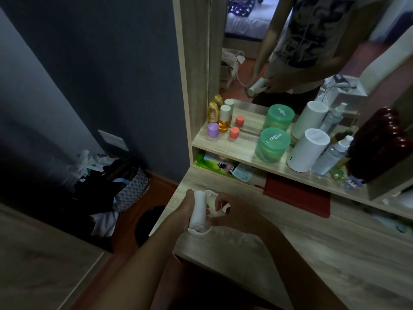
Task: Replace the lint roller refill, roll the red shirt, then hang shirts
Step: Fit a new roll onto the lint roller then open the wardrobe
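1. You are in the first part of the task, the refill change. Your left hand is wrapped round the white lint roller, holding it just above the near-left corner of the wooden dresser top.
2. Your right hand sits just beside the roller with its fingers curled in towards it. The dim light hides whether they pinch a loose sheet, the roll's edge or nothing, so I cannot tell what that hand has.
3. I cannot tell either whether the roll on the handle is the old one or the new one; no spare refill shows on the dresser.
4. A red fabric lies flat on the dresser top below the shelf, well apart from your hands. It may be the red shirt; if so, it is not yet rolled.
5. No hangers or hung shirts are in view, so by my judgement the rolling and the hanging are both left to do.
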Motion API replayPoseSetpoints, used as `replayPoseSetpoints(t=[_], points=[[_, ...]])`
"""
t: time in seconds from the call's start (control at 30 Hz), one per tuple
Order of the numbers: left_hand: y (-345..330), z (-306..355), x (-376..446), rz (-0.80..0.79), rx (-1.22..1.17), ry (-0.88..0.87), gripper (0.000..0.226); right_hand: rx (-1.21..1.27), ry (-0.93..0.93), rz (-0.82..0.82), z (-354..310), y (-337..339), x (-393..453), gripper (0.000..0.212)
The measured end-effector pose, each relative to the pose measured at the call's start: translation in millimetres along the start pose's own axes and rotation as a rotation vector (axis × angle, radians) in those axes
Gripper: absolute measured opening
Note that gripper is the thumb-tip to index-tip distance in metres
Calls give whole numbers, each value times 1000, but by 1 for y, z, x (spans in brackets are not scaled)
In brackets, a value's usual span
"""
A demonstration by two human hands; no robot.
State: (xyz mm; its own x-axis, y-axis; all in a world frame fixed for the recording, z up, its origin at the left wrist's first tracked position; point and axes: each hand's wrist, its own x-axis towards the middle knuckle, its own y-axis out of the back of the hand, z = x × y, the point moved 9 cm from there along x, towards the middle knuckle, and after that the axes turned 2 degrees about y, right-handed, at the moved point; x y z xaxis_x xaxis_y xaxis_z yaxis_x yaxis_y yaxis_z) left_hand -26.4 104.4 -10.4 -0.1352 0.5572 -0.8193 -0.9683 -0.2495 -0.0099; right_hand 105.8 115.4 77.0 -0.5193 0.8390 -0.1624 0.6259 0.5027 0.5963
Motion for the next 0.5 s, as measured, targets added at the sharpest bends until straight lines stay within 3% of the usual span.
replayPoseSetpoints(t=[0.3, 0.4, 0.5], points=[[-8, 3, -9, -69, -23, 0, 59, 24, -52, -4, 11, 2, 2, 35], [-15, 7, -18, -121, 75, -20, 57, 19, -44, -2, 12, 0, 4, 35], [-5, 3, -13, -71, 37, -9, 48, 18, -31, 11, 12, 0, 5, 36]])
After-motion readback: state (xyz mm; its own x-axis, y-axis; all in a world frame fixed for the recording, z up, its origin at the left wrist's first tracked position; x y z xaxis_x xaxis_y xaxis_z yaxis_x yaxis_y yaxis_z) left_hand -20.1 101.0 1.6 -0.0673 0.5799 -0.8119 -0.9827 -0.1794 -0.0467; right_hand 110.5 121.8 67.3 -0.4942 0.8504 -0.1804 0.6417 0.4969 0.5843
